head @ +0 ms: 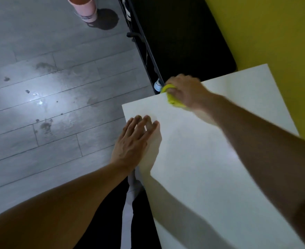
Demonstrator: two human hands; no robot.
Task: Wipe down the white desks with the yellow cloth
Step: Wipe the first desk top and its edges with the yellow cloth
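A white desk (220, 159) fills the right half of the view, seen from above. My right hand (185, 90) is at the desk's far left corner, its fingers curled round a bunched yellow cloth (173, 100) that lies against the desk top at the edge. My left hand (135, 142) rests flat on the desk's left edge with its fingers straight and spread, holding nothing. Most of the cloth is hidden under my right hand.
Grey plank floor (49, 105) with dark stains lies to the left. A black bench or shelf (180, 38) stands beyond the desk, against a yellow wall (274, 33). A pink bucket (83, 8) sits on the floor at the top. My dark trousers and white sock (131, 191) are below.
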